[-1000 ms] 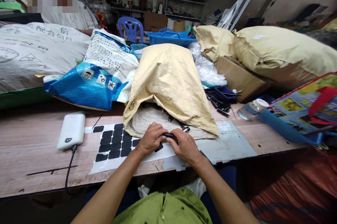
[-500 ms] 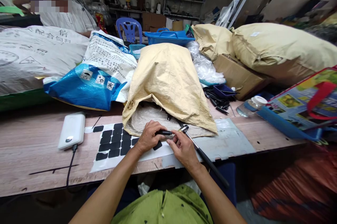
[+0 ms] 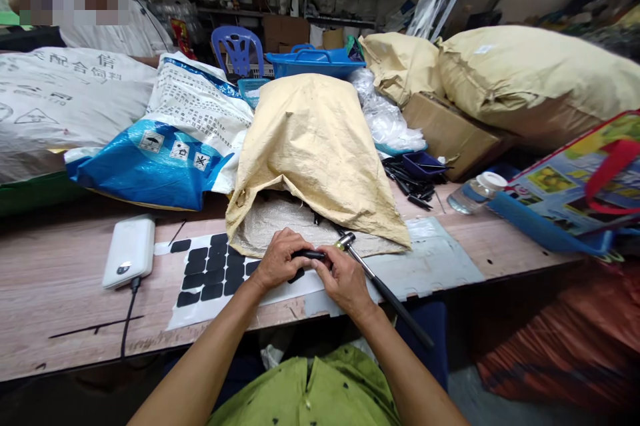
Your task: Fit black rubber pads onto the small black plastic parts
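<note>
My left hand [image 3: 278,259] and my right hand [image 3: 342,279] meet at the table's near edge, both pinched on a small black rod-shaped part [image 3: 309,255] held between them. A long tool with a metal tip and black handle [image 3: 376,283] runs from beside my right hand down to the right; I cannot tell whether that hand grips it. Under my hands lies a white sheet with several black square pads [image 3: 213,272]. Just behind them gapes the mouth of a tan woven sack [image 3: 317,161].
A white power bank [image 3: 129,251] with a cable lies at the left. Blue-and-white sacks [image 3: 165,139] and a grey sack [image 3: 65,103] stand behind. A pile of black parts [image 3: 415,183], a water bottle [image 3: 475,191], cardboard box [image 3: 453,136] and coloured bag [image 3: 575,193] fill the right. A person sits at far left.
The metal-tipped tool has come into sight beside my right hand. My hands stay together on the black part, shifted slightly as the view drifted right.
</note>
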The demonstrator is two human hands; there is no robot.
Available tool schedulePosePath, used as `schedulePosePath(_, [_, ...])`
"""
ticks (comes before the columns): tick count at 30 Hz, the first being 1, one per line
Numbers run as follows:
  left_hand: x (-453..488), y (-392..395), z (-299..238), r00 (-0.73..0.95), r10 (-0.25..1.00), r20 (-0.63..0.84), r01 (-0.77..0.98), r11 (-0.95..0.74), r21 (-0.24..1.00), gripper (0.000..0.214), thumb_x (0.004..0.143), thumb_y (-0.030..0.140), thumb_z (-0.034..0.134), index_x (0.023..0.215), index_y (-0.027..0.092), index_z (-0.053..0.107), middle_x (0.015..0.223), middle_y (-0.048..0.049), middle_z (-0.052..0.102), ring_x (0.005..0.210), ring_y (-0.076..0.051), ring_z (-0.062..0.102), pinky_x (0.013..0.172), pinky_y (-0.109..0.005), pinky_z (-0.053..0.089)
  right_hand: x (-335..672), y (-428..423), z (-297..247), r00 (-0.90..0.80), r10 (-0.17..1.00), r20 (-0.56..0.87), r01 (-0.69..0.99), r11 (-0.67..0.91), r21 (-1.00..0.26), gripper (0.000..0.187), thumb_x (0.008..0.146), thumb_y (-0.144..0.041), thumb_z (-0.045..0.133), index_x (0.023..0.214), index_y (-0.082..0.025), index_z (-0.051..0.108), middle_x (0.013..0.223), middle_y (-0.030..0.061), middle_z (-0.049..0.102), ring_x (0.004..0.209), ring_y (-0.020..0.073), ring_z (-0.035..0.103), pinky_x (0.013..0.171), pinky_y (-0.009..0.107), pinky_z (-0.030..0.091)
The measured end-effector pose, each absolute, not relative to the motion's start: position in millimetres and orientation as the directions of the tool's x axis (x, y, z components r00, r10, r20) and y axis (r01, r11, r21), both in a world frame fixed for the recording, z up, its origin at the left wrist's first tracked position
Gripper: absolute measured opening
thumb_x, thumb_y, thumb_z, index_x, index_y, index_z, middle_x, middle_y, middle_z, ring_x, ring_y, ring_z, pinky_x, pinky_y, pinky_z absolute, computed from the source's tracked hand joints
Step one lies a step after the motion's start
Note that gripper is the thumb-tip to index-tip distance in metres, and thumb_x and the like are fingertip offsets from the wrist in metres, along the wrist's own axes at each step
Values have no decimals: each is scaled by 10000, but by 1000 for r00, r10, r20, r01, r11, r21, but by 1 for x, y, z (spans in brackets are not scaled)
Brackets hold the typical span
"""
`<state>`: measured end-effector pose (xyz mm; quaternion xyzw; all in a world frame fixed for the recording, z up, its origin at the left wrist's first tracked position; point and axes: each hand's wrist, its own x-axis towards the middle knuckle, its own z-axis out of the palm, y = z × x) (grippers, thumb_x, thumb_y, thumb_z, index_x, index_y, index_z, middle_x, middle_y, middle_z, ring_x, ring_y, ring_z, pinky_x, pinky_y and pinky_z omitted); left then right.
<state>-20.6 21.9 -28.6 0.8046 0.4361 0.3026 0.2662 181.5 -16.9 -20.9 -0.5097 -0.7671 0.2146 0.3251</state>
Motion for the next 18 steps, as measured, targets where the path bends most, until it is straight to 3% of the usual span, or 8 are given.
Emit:
schedulePosePath(6, [-20, 21, -27, 445, 857, 262, 529, -487, 695, 140, 860, 308, 755, 978, 234, 766, 874, -25, 730, 927, -227, 574, 920, -394, 370, 178, -21, -23, -301, 913, 274, 716, 406, -568, 222, 1011, -333, 536, 1162, -200, 629, 1040, 75, 701, 908, 207, 660, 805, 285, 471])
schedulePosePath(18, [-19, 17, -31, 470, 776, 420, 471, -623, 625, 97, 902, 241, 685, 918, 208, 774, 792, -36, 693, 837, -211, 538, 847, -387, 388, 176, -20, -27, -357, 881, 311, 791, 462, -401, 268, 1053, -344, 439, 927, -196, 623, 855, 49, 635, 745, 175, 586, 629, 277, 341])
